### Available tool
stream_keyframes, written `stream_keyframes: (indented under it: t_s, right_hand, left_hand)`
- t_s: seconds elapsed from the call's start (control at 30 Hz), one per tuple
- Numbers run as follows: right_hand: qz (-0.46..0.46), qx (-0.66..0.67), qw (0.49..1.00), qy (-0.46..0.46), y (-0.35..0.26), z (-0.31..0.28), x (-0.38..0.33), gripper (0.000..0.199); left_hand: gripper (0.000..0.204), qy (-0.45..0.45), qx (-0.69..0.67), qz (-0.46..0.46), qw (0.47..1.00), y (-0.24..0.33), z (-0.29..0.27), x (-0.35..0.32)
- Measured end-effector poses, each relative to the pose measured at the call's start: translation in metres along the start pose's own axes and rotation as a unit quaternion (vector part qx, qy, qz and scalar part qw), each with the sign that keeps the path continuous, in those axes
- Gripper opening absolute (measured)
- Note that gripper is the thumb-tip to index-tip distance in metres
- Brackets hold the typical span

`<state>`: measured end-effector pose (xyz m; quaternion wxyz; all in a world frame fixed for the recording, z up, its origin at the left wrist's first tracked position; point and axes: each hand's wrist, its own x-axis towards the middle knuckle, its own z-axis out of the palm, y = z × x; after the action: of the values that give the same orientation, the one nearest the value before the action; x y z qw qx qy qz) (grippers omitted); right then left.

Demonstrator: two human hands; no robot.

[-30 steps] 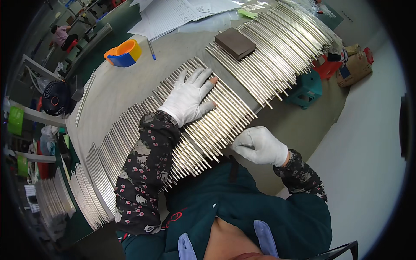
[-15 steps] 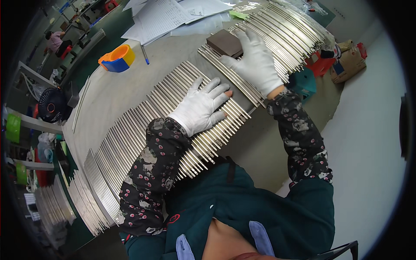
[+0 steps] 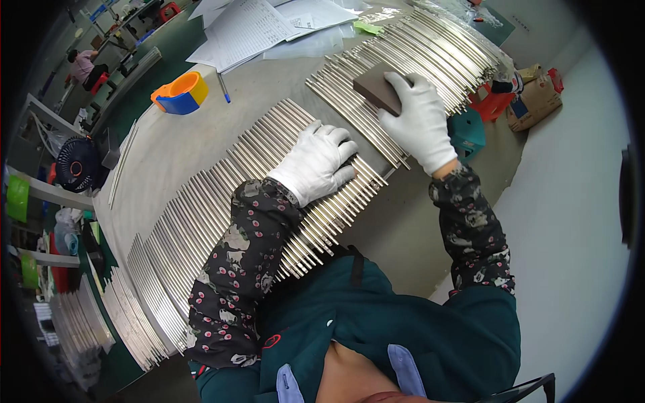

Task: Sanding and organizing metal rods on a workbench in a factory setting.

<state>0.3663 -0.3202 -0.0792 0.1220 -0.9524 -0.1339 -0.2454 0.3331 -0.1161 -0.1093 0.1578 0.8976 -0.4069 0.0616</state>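
My right hand (image 3: 421, 121), in a white glove, grips the right side of a dark brown rectangular block (image 3: 376, 87), thumb at its near edge. The block is tilted over a group of metal rods (image 3: 353, 111) that lie side by side. To the left, my gloved left hand (image 3: 316, 163) rests on a wide row of similar silver rods (image 3: 201, 201). Its fingers are bent and a little apart, pressing down on the rods, with the thumb off to the near side. Bare fingertips show at the glove's end.
More rods (image 3: 437, 50) are laid out at the far right. Papers (image 3: 248, 33), a blue pen (image 3: 224, 88) and an orange-and-blue tape dispenser (image 3: 181, 93) are on the grey table (image 3: 148, 168). A black fan (image 3: 77, 164) stands left. Another person (image 3: 84, 67) sits in the far background.
The brown block has shifted right and turned, and my right hand has closed round its side and moved slightly nearer. My left hand's fingers have drawn in from spread to bent.
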Motion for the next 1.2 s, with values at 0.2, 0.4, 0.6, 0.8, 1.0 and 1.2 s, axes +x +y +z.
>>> stream_keyframes:
  t_s: [0.2, 0.4, 0.6, 0.8, 1.0, 1.2]
  right_hand:
    - [0.0, -0.074, 0.997, -0.014, 0.019, 0.004, -0.059, 0.062]
    - [-0.02, -0.032, 0.999, 0.017, 0.019, -0.005, -0.06, 0.059]
    - [0.001, 0.025, 0.999, 0.027, 0.012, -0.045, -0.106, 0.054]
    - [-0.064, 0.025, 0.997, -0.021, -0.023, -0.063, -0.133, 0.057]
    - [0.015, -0.152, 0.988, 0.027, 0.001, -0.062, -0.108, 0.052]
    - [-0.051, -0.083, 0.995, -0.003, -0.013, -0.058, -0.118, 0.051]
  left_hand:
    - [0.026, 0.021, -0.027, 0.038, 0.999, 0.008, 0.014, 0.021]
    - [0.023, -0.058, -0.067, 0.013, 0.996, 0.004, 0.009, 0.03]
    - [0.02, -0.044, -0.142, 0.034, 0.988, -0.006, 0.021, 0.031]
    - [0.025, -0.062, -0.108, 0.035, 0.992, -0.007, 0.024, 0.035]
    - [0.028, -0.071, -0.108, 0.03, 0.991, -0.008, 0.02, 0.037]
    - [0.023, -0.074, -0.093, 0.022, 0.993, -0.003, 0.018, 0.035]
